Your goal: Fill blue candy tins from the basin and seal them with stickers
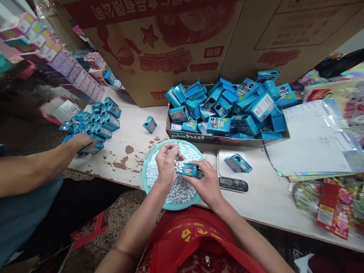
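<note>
My right hand (207, 180) is closed around a small blue candy tin (190, 170), tilted on its side over a mint-green basin (145, 167). Small white candies (190, 151) fill the basin. At the tin's left end my left hand (167, 161) is curled, fingers drawn together, with several white candies (178, 166) between it and the tin. To the right, another blue tin (238, 163) lies on a white kitchen scale (223, 159) with a dark front panel.
Behind the basin, a carton (196, 140) is heaped with blue tins. A lone tin (149, 124) stands left of it. At left, a co-worker's hand (82, 142) touches grouped tins (105, 125). A large cardboard box (182, 45) rises behind; papers (313, 140) lie right.
</note>
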`<action>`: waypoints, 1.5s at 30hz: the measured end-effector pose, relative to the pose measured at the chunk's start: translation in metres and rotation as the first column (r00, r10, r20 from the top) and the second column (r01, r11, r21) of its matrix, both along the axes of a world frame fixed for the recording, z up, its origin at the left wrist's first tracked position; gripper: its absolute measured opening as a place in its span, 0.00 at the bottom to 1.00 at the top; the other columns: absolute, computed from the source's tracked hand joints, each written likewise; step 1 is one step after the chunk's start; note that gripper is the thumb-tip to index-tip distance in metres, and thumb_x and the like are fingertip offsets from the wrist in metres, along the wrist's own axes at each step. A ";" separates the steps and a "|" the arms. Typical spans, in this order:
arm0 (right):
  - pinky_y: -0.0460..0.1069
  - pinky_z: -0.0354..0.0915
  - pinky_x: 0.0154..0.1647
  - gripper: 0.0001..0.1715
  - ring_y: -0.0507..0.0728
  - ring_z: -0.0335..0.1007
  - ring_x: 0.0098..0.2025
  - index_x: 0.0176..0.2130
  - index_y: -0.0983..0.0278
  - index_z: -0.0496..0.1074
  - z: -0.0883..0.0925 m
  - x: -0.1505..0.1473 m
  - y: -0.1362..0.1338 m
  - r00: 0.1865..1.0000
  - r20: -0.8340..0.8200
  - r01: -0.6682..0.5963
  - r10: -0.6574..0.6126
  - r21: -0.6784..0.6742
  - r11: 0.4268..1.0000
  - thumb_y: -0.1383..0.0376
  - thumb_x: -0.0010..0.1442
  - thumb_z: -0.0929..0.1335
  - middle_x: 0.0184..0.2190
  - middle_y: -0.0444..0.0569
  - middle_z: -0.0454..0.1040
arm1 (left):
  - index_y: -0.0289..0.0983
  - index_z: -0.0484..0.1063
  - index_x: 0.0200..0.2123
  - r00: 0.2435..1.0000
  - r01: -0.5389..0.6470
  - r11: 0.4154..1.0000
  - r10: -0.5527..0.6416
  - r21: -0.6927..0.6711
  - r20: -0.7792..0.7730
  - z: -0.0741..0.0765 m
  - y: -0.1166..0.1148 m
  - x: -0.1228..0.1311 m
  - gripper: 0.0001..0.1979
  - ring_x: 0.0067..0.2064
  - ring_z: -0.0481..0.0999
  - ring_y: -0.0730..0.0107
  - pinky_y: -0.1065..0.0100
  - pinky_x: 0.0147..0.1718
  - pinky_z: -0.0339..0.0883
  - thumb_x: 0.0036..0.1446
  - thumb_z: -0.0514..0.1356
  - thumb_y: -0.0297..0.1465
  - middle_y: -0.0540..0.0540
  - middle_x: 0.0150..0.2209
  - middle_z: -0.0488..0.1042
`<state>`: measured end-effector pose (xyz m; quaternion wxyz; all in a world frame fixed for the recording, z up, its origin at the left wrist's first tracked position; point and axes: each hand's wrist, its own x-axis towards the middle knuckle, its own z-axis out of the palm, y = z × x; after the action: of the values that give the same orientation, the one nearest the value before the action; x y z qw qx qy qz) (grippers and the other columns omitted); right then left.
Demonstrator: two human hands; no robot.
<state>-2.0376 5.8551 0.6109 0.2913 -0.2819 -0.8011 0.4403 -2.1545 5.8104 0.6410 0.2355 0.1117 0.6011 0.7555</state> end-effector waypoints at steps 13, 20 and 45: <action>0.53 0.61 0.43 0.18 0.59 0.69 0.41 0.40 0.58 0.71 -0.001 0.007 0.000 0.999 -0.030 0.017 -0.017 0.000 1.000 0.59 0.49 0.74 0.36 0.46 0.74 | 0.35 0.66 0.29 0.999 0.038 0.999 -0.038 0.009 -0.027 0.003 -0.003 0.009 0.08 0.21 0.69 0.77 0.73 0.24 0.64 0.53 0.60 0.34 0.53 0.22 0.69; 0.53 0.62 0.43 0.18 0.59 0.70 0.41 0.40 0.58 0.72 -0.004 0.008 -0.001 0.999 -0.018 0.033 -0.034 -0.055 0.998 0.61 0.48 0.75 0.36 0.46 0.74 | 0.35 0.67 0.30 0.997 0.081 0.997 -0.081 -0.020 -0.009 0.001 -0.003 0.013 0.08 0.23 0.71 0.76 0.72 0.26 0.67 0.53 0.60 0.35 0.51 0.23 0.71; 0.53 0.67 0.42 0.18 0.58 0.70 0.41 0.41 0.58 0.72 -0.001 0.026 0.016 0.986 -0.159 0.025 -0.043 -0.109 0.994 0.60 0.49 0.74 0.37 0.48 0.73 | 0.37 0.71 0.31 0.936 0.019 0.937 -0.139 -0.348 -0.323 -0.055 -0.002 -0.051 0.11 0.33 0.72 0.67 0.67 0.33 0.67 0.53 0.58 0.39 0.46 0.29 0.72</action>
<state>-2.0119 5.8709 0.6096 0.3470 -0.2743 -0.7452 0.4989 -2.2055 5.8083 0.5860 0.1737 0.2234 0.7490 0.5991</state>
